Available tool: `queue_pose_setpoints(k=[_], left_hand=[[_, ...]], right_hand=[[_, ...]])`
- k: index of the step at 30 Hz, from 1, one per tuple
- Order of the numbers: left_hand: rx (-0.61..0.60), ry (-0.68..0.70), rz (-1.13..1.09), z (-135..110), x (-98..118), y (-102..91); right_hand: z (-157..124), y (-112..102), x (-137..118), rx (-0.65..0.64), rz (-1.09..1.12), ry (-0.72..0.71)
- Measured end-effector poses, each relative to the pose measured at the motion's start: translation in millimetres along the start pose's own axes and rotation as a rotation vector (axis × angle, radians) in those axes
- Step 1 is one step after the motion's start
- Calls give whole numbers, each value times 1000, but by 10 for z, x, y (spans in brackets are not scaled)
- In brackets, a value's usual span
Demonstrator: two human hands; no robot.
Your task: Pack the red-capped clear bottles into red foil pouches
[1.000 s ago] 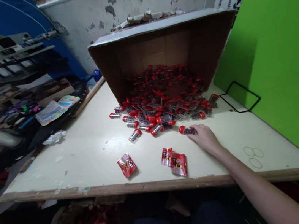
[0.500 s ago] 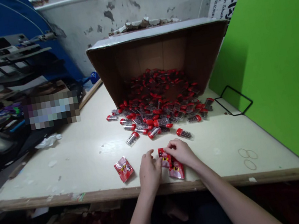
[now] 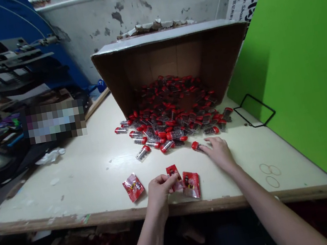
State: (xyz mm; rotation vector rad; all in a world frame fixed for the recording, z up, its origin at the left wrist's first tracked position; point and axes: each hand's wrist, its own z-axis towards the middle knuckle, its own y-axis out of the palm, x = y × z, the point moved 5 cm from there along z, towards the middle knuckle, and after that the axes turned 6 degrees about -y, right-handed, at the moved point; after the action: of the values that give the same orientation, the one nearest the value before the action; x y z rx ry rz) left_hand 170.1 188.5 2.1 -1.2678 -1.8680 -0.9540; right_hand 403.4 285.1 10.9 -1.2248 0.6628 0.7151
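Note:
My left hand [image 3: 158, 193] pinches a small red printed packet [image 3: 173, 172] between thumb and fingers, just above the table's front part. Right beside it lies another red packet [image 3: 191, 184], and a third, shiny red packet [image 3: 133, 187] rests to the left of my left hand. Further right, my right hand [image 3: 220, 152] has its fingers closed around the near end of a small clear bottle with a red cap [image 3: 196, 146]. Dark little balls show inside that bottle, which still lies on the table; my fingers hide part of it.
A cardboard box [image 3: 167, 35] on its side spills a heap of similar red-capped bottles [image 3: 167, 126]. At right stand a black wire frame [image 3: 254, 110] and a green panel [image 3: 309, 71]. Rubber bands [image 3: 270, 175] lie front right, crumpled tissue [image 3: 51, 156] left.
My right hand has let go of the packet and moved up and right to the lone bottle. My left hand now holds the packet alone, slightly further left.

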Motion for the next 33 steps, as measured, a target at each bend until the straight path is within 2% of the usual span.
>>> queue_pose_setpoints(k=[3,6,8,12,14,16,25,29,33], left_hand=[[31,-52,-131,-8,-27,39],[59,-101,-254,-22,-18,71],[79,-121,-322,-27,1,74],[102,-147,-417,-24,20,76],[89,-159,-448,-32,18,100],[64,-176,-473,-58,17,139],[35,-252,-591,-201,27,247],[0,-208,-573,-192,18,256],[-34,-97,-460,-182,14,200]], right_hand=[[85,-2,117,5,11,28],[-10,34,36,-42,100,32],[-196,42,-107,-88,193,30],[-743,51,-491,-207,395,19],[-978,85,-644,-264,604,60],[-1112,119,-729,-284,720,89],[-1113,150,-649,-273,729,117],[-1136,158,-666,-306,721,129],[-1134,167,-644,-291,732,179]])
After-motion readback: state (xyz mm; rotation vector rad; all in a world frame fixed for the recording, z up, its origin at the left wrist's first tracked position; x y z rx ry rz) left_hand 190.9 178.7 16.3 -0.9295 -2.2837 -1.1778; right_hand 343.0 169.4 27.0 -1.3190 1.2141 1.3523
